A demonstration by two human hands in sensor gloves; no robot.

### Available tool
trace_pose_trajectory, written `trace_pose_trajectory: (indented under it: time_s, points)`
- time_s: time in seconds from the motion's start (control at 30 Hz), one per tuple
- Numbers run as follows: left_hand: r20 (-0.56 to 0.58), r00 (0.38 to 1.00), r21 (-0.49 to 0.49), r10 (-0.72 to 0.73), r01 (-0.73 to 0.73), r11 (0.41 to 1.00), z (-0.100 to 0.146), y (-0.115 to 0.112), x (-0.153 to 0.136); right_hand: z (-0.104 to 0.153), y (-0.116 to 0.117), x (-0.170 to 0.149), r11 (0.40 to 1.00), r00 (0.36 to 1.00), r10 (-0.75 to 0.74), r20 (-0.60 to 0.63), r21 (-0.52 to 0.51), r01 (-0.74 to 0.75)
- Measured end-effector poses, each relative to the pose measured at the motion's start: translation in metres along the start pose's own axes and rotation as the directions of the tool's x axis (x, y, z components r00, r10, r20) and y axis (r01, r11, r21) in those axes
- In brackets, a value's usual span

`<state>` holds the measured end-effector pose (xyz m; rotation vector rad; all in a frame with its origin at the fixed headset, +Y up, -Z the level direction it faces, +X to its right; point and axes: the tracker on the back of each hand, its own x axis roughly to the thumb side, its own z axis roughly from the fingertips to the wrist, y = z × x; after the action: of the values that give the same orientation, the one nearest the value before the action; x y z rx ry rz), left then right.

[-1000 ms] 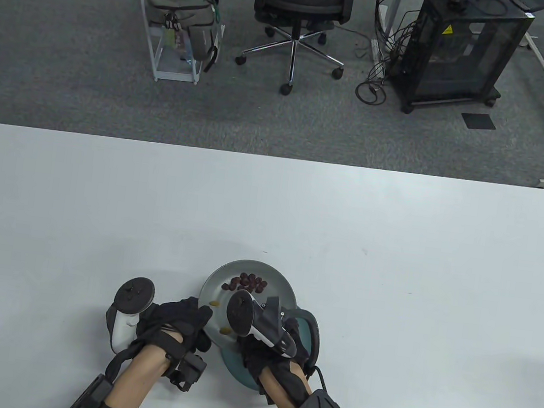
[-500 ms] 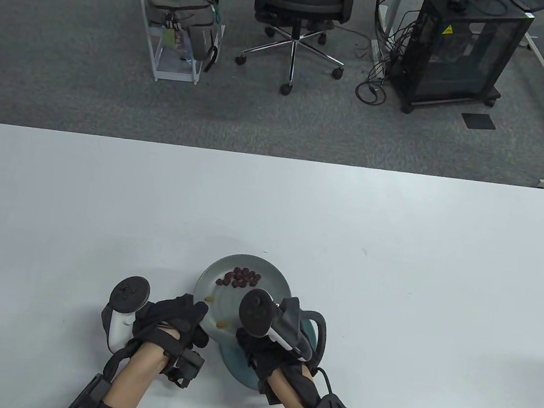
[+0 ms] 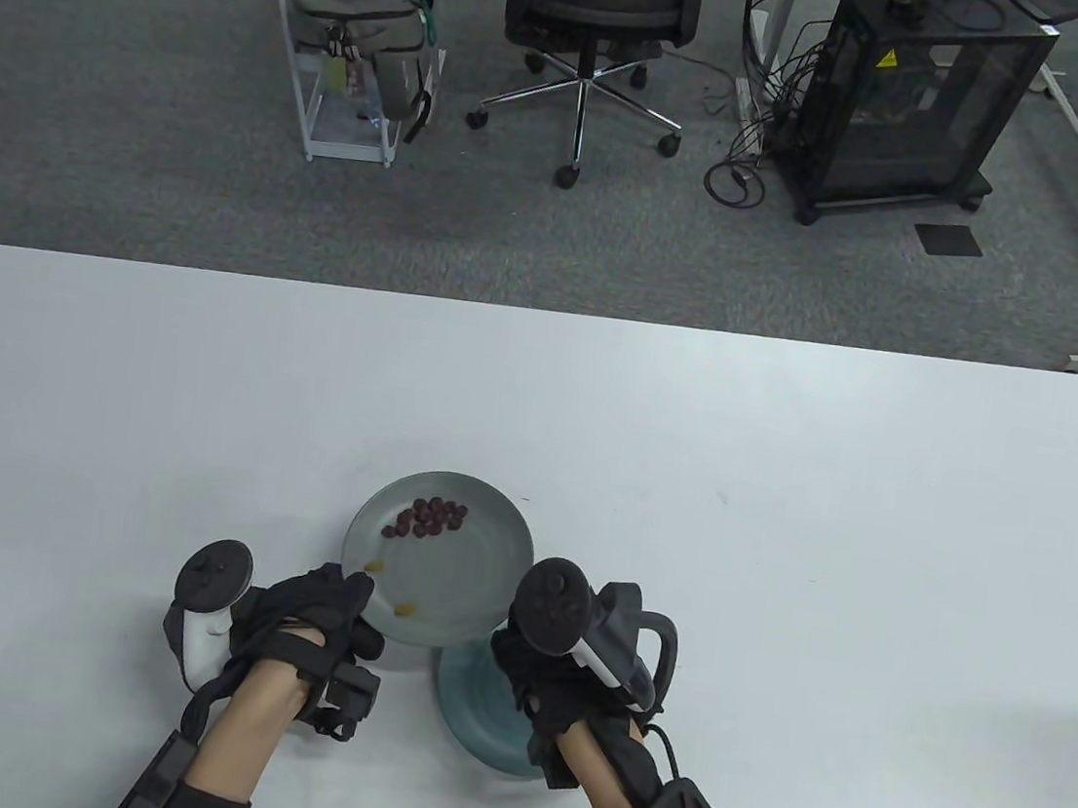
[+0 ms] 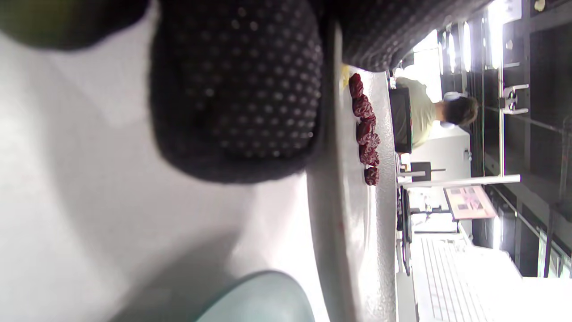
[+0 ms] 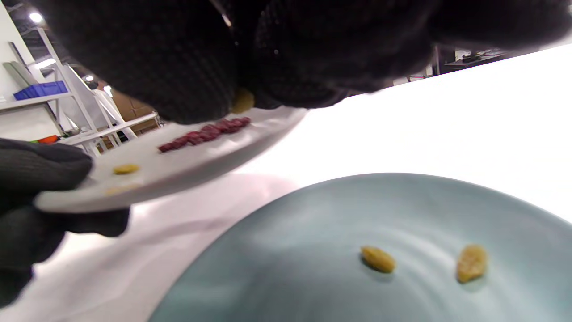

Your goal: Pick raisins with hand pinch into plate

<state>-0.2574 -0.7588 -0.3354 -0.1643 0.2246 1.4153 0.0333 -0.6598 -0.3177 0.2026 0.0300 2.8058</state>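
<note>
My left hand (image 3: 339,607) grips the near-left rim of a grey plate (image 3: 479,569) and holds it tilted above the table. It carries a cluster of dark red raisins (image 3: 428,516) and two yellow raisins (image 3: 404,609). In the left wrist view a gloved finger (image 4: 237,94) presses under that rim (image 4: 333,188). My right hand (image 3: 534,671) is over a teal plate (image 3: 472,710). In the right wrist view its fingertips (image 5: 196,80) pinch a yellow raisin (image 5: 242,101) above the teal plate (image 5: 313,232), which holds two yellow raisins (image 5: 377,259).
The white table (image 3: 786,474) stretches wide on all sides of the plates. Behind its far edge stand an office chair (image 3: 592,8), a white cart with a bag (image 3: 357,48) and a black cabinet (image 3: 915,97).
My left hand has carried the grey plate left and away, off the teal plate. My right hand has drawn back to the right, over the teal plate.
</note>
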Motion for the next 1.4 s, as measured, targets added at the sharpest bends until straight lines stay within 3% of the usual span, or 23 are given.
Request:
trace_pose_trajectory:
  time_s: [0.23,0.57,0.77,1.13,1.4]
  points:
    - [0.010,1.000,0.037,0.014,-0.014,0.999,0.001,0.010,0.002,-0.010,0.027,-0.013,0.987,0.992,0.109,-0.060,0.128,-0.100]
    - [0.021,1.000,0.042,0.015,-0.016,0.999,0.000,0.011,0.002,-0.009,0.057,-0.008,0.919,0.952,0.302,-0.053,0.282,-0.276]
    - [0.024,1.000,0.038,0.013,-0.014,0.999,0.000,0.011,0.002,-0.007,0.062,-0.001,0.906,0.933,0.358,-0.041,0.258,-0.336]
    - [0.028,1.000,0.033,0.005,-0.006,0.999,-0.001,0.010,0.002,-0.005,0.072,0.004,0.861,0.906,0.424,-0.015,0.316,-0.398]
    - [0.032,0.999,0.021,-0.005,0.005,1.000,-0.001,0.008,0.002,-0.002,0.049,0.003,0.909,0.934,0.355,-0.042,0.251,-0.334]
